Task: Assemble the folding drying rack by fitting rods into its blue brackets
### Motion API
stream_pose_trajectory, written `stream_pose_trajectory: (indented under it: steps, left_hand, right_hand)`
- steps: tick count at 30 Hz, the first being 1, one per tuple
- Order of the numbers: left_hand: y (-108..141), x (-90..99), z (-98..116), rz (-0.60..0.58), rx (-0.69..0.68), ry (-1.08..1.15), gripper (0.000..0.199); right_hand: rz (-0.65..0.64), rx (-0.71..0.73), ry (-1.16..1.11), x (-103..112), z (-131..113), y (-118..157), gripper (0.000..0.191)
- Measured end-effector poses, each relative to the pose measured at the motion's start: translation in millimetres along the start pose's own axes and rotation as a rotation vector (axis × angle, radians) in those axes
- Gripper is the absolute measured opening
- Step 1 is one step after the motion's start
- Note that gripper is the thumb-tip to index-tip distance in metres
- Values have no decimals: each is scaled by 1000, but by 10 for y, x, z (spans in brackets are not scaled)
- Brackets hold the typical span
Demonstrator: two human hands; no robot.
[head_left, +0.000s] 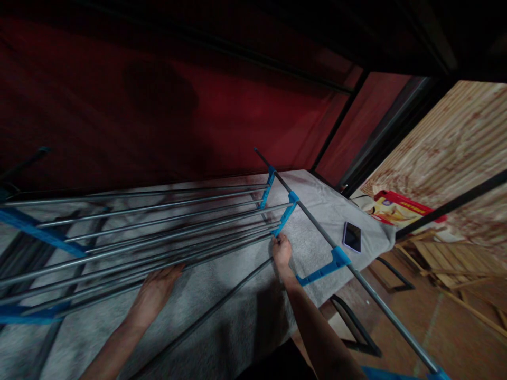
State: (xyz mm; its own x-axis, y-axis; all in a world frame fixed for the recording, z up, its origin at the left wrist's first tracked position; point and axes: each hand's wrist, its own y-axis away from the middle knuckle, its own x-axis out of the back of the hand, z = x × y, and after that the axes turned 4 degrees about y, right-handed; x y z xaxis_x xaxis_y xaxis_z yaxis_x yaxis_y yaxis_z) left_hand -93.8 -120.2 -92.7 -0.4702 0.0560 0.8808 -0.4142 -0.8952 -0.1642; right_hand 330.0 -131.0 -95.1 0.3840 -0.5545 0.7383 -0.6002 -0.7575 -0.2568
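Observation:
A partly assembled rack of grey metal rods (158, 240) and blue plastic brackets lies across a grey cloth-covered surface. My left hand (152, 293) reaches over the near side, its fingers curled at the nearest rod, fingertips hidden. At the right end, my right hand (282, 252) is closed at the lower tip of a blue bracket (283, 219) where rods meet; the exact grip is partly hidden. A separate rod (222, 306) slants from the bottom edge up to my right hand. A long upright tube (317, 227) passes through the right-hand brackets, including an outer blue bracket (322, 272).
A phone (352, 237) lies on the grey cloth (312, 198) to the right. Beyond the edge are a red box (407, 206), a slatted wooden piece (455, 261) and black frames (354, 330) near the floor. A red wall panel (237, 116) stands behind; more blue brackets (43, 232) are at left.

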Motion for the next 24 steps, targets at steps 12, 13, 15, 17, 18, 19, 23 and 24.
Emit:
stream_pose_trajectory:
  steps: [12,13,15,17,18,19,23,24]
  left_hand:
    - [-7,48,46,-7,-17,-37,43]
    - [-10,41,33,-7,-18,-29,43]
    - [-21,30,12,-8,-20,-23,45]
    - [-33,27,6,-8,-21,-15,45]
    - [-37,29,9,-9,-17,-5,45]
    - [-40,34,14,-10,-11,6,43]
    - [-32,47,27,-8,3,32,40]
    - [-28,41,20,-1,1,26,40]
  right_hand:
    - [-21,26,-12,-6,31,-3,18]
    - [-23,27,-11,-4,29,-2,17]
    - [-25,28,-8,2,22,-1,18]
    - [-26,28,-4,9,10,3,19]
    - [-26,27,-3,12,4,5,19]
    - [-28,27,-2,15,-3,7,20]
    - [-35,30,-3,34,-26,20,20]
    - [-36,32,-5,41,-32,25,20]
